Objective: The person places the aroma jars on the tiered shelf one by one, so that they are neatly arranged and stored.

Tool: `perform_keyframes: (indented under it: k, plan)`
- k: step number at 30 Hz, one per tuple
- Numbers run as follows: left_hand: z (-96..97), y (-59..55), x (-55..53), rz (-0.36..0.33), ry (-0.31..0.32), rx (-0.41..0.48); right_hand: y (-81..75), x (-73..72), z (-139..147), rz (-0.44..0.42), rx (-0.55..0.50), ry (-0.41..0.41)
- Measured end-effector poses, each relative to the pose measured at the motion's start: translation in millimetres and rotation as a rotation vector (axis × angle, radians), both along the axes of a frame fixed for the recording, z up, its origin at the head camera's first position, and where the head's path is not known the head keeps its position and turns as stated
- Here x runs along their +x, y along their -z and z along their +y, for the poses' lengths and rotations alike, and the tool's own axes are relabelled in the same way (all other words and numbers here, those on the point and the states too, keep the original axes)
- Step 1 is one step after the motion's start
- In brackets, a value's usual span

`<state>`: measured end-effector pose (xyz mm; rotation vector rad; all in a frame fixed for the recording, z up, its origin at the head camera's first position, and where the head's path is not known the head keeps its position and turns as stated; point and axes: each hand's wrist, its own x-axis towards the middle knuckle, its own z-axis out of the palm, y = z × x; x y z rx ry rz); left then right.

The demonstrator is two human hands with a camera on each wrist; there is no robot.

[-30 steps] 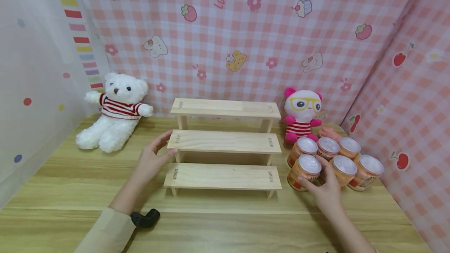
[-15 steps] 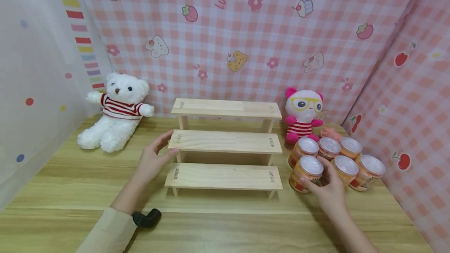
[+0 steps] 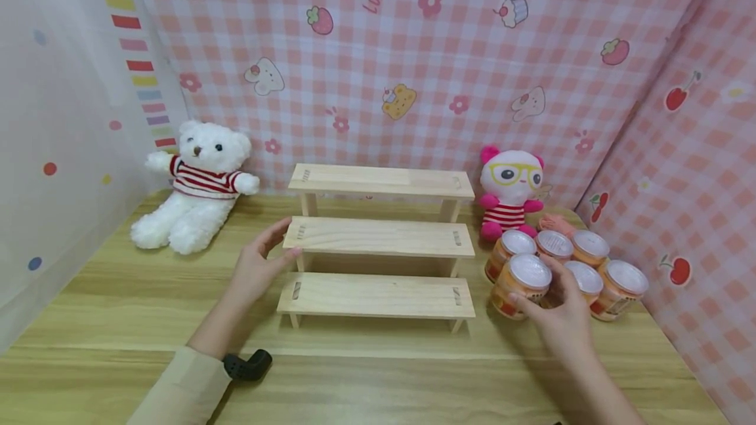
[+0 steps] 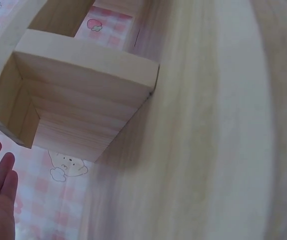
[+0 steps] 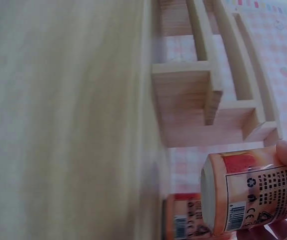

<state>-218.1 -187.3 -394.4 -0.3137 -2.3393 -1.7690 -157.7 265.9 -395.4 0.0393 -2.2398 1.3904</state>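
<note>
In the head view my right hand point(image 3: 561, 313) grips a squat jar point(image 3: 522, 284) with an orange printed label and a clear, whitish lid, thumb on the near side and fingers behind. The right wrist view shows this jar point(image 5: 253, 190) raised off the table, its pale base exposed and its barcode visible. My left hand point(image 3: 256, 271) touches the left end of the middle step of a three-tier wooden stand point(image 3: 378, 238), thumb at the front edge and fingers at the end. In the left wrist view its fingers point(image 4: 3, 175) look straight beside the stand.
Several similar jars point(image 3: 620, 287) stand behind and right of the held one. A pink panda plush point(image 3: 510, 192) sits behind them, and a white teddy bear point(image 3: 203, 189) sits at the left. A pink checked cloth point(image 3: 354, 51) hangs behind the wooden table point(image 3: 366, 385).
My right hand has lifted the front jar slightly and moved it a little to the right, so it overlaps its neighbours more. The left hand stays at the stand.
</note>
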Motion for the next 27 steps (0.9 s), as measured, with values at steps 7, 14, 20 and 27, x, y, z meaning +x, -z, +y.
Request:
perform_keyframes:
  k: [7, 14, 20, 27]
  plan:
    - [-2.9, 13.3, -9.2, 0.047, 0.003, 0.024, -17.4, 5.0, -6, 0.002, 0.003, 0.014]
    - [-2.0, 13.8, -9.3, 0.043, -0.005, 0.036, -36.0, 7.3, -13, 0.037, 0.022, -0.026]
    - [-1.2, 13.2, -8.0, 0.04, -0.009, 0.047, -54.5, 6.7, -21, 0.079, 0.025, -0.103]
    - [-2.0, 13.6, -8.0, 0.05, -0.006, 0.044, -77.4, 2.5, -33, 0.088, 0.041, -0.123]
